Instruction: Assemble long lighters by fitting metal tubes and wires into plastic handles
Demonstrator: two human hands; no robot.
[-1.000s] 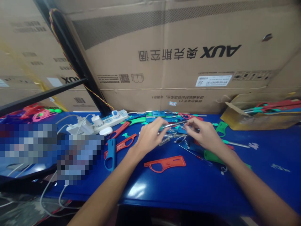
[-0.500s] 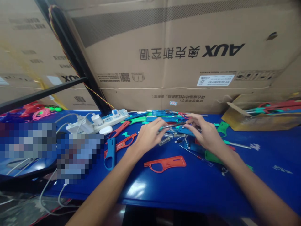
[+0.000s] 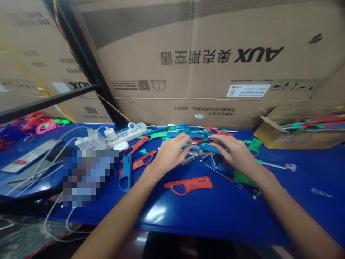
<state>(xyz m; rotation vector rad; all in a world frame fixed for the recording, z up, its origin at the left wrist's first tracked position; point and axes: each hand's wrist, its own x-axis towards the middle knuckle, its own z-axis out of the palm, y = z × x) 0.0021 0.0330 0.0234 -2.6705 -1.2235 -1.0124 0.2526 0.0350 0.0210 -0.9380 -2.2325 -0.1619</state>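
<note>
My left hand (image 3: 171,154) is curled over a pile of small parts on the blue table (image 3: 205,210), its fingertips pinching one end of a thin metal rod (image 3: 194,143). Just right of it, my right hand (image 3: 234,153) reaches toward the rod's other end with its fingers bent; whether they grip anything I cannot make out. Blue, green and red plastic handle shells (image 3: 185,130) and small clear pieces lie under and behind both hands. An orange handle shell (image 3: 189,184) lies flat in front of my hands.
A white power strip (image 3: 122,133) with plugs and cables sits at left, beside a blue handle shell (image 3: 126,173) and a red one (image 3: 140,162). Large cardboard boxes (image 3: 215,64) wall the back. An open carton (image 3: 302,133) holding long tools stands at right.
Both hands have sunk slightly toward the parts pile. My right hand's fingers have flattened and moved left along the rod. The view has shifted a little.
</note>
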